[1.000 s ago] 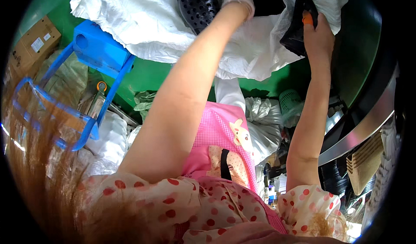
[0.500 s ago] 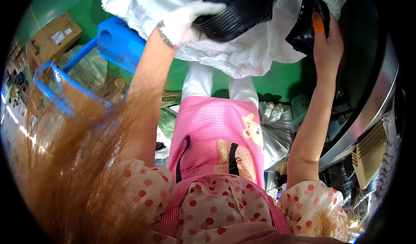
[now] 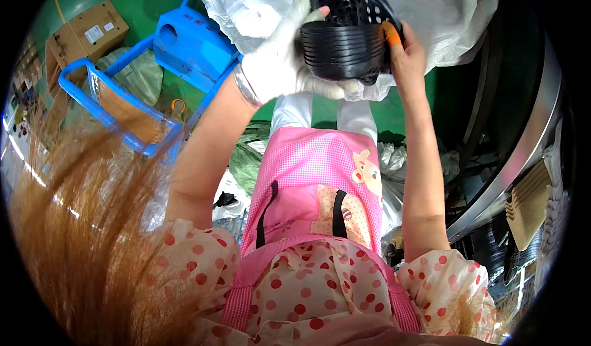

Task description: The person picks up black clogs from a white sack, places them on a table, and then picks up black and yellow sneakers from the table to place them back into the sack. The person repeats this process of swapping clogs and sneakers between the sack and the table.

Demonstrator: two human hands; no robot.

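Note:
My left hand (image 3: 277, 63), in a white glove, is closed round a stack of nested black clog uppers (image 3: 342, 52). Their ridged edges face me, and round holes show on the top piece. My right hand (image 3: 409, 60) is bare except for an orange cover on one finger. It grips another black clog upper (image 3: 373, 6) with white-looking holes, pressed close against the right side of the stack. Where the pieces meet is partly hidden by the fingers. Both hands are held over the bulging white sack (image 3: 449, 17) at the top.
To the left stand a blue plastic box (image 3: 192, 52) and a blue tubular frame (image 3: 117, 124), with a cardboard box (image 3: 92, 31) beyond them. A curved metal edge (image 3: 492, 201) runs along the right, beside brown ribbed boards (image 3: 528, 214). Green bagging (image 3: 249, 161) lies near my legs.
My right hand has brought its upper leftward from the sack's right side to the stack. My left hand has moved slightly right and down, turning the stack more level.

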